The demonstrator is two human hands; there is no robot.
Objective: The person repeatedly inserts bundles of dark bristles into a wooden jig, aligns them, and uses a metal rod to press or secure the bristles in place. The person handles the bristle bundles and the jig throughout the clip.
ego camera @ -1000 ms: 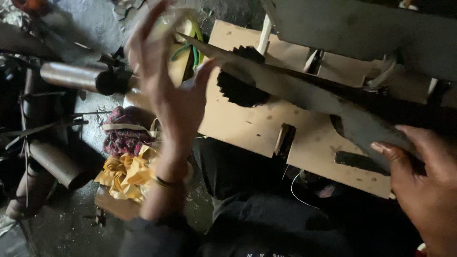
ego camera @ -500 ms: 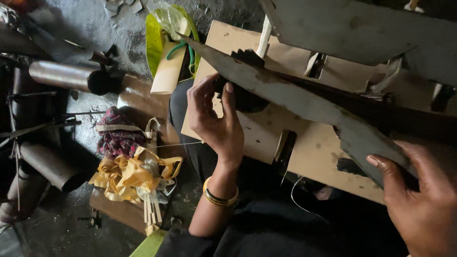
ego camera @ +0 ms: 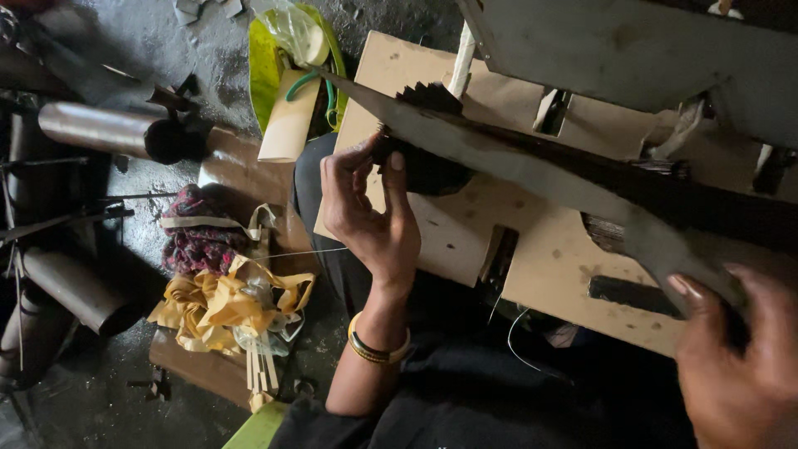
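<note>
My left hand (ego camera: 370,218) pinches the edge of a black pleated fan-shaped bundle (ego camera: 428,162) that sits under a long grey metal blade (ego camera: 532,170). The blade runs from upper left down to the right across a tan wooden board (ego camera: 449,241) with dark slots. My right hand (ego camera: 736,357) grips the blade's lower right end. A gold and black bangle circles my left wrist. A thin thread hangs from near my left hand toward the left.
A grey metal machine body (ego camera: 632,50) overhangs the board at top right. On the floor at left lie a metal cylinder (ego camera: 100,129), a yellow ribbon heap (ego camera: 224,303), a dark patterned cloth (ego camera: 195,237) and a green-yellow bag (ego camera: 287,50).
My left hand came down from in front of the camera to the black bundle under the blade and pinched it. My right hand stays on the blade's end.
</note>
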